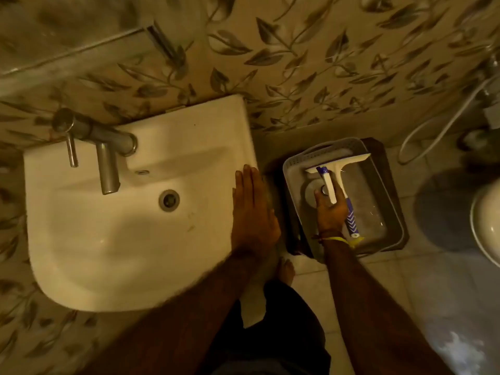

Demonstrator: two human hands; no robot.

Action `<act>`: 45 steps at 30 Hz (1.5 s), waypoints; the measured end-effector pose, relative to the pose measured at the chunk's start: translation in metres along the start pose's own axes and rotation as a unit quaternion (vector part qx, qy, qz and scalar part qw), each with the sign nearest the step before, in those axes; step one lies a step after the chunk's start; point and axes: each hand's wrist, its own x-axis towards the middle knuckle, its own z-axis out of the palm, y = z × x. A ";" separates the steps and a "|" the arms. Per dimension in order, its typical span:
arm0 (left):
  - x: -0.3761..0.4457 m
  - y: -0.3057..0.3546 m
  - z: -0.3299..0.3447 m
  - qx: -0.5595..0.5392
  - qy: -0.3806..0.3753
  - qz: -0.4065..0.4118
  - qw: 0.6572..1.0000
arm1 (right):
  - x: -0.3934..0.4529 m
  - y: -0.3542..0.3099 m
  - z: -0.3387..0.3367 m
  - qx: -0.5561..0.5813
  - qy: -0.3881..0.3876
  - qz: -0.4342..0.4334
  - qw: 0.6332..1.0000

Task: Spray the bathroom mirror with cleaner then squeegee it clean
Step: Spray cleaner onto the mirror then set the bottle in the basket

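Observation:
A white squeegee [335, 169] lies in a grey plastic basket [290, 169] to the right of the sink, blade toward the wall. My right hand [330, 212] reaches into the basket, its fingers curled around the lower end of the squeegee's handle. A blue-and-white patterned item [351, 219] with a yellow tip lies partly under that hand, and I cannot tell what it is. My left hand [253, 212] rests flat, fingers together, on the right rim of the white sink [108, 239]. At the upper left runs a blurred edge that looks like the mirror's bottom [70, 55].
The basket sits on a dark stool [392, 185] against the leaf-patterned tiled wall. A steel tap [108, 169] juts over the basin. A white hose [438, 133] hangs at the right, and a toilet rim [487, 226] shows at the far right. My bare foot [286, 272] stands on the tiled floor.

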 end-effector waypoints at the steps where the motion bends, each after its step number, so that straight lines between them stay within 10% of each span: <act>1: 0.000 0.000 0.001 -0.006 0.005 0.001 1.000 | 0.004 0.002 0.001 -0.001 0.002 -0.011 1.000; 23: -0.005 -0.012 -0.049 -0.049 -0.043 0.014 0.998 | -0.174 -0.151 -0.070 0.071 -0.005 -0.217 0.974; 28: -0.032 -0.026 -0.149 -0.132 0.108 0.200 0.965 | -0.226 -0.244 -0.044 0.055 -0.019 -0.317 0.947; 34: -0.044 -0.067 -0.298 -0.118 0.390 0.336 0.849 | -0.308 -0.379 -0.005 0.045 -0.076 -0.496 0.864; 39: -0.031 -0.096 -0.468 -0.087 0.547 0.347 0.757 | -0.390 -0.509 0.037 0.048 -0.113 -0.635 0.763; 45: -0.021 -0.132 -0.656 -0.059 0.632 0.269 0.724 | -0.478 -0.628 0.086 0.064 -0.175 -0.678 0.711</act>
